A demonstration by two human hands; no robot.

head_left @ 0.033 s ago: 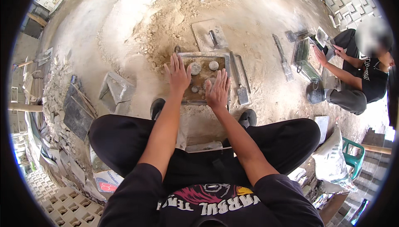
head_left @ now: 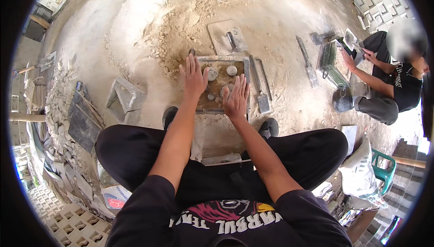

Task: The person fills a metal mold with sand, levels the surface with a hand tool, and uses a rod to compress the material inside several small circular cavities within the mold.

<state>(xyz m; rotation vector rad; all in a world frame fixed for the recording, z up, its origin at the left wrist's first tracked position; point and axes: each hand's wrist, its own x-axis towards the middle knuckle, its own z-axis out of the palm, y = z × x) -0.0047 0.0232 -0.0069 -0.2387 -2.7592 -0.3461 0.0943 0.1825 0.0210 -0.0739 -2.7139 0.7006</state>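
A square metal mould [head_left: 246, 66] filled with brownish sandy mix lies on the ground between my feet. Round grey knobs [head_left: 231, 70] stick up from the mix at its far side. My left hand [head_left: 193, 78] lies flat, fingers spread, on the mould's left part. My right hand [head_left: 236, 98] presses flat on the mix near the mould's right front. Neither hand holds anything. A flat trowel [head_left: 261, 94] lies just right of the mould.
A heap of sandy mix [head_left: 190, 16] lies beyond the mould, with a flat board and tool [head_left: 227, 38] on it. Another person [head_left: 393, 79] sits at the right working on a green mould [head_left: 331, 61]. Broken blocks [head_left: 126, 94] and stacked slabs [head_left: 83, 122] lie left. A white sack [head_left: 361, 174] stands at the right.
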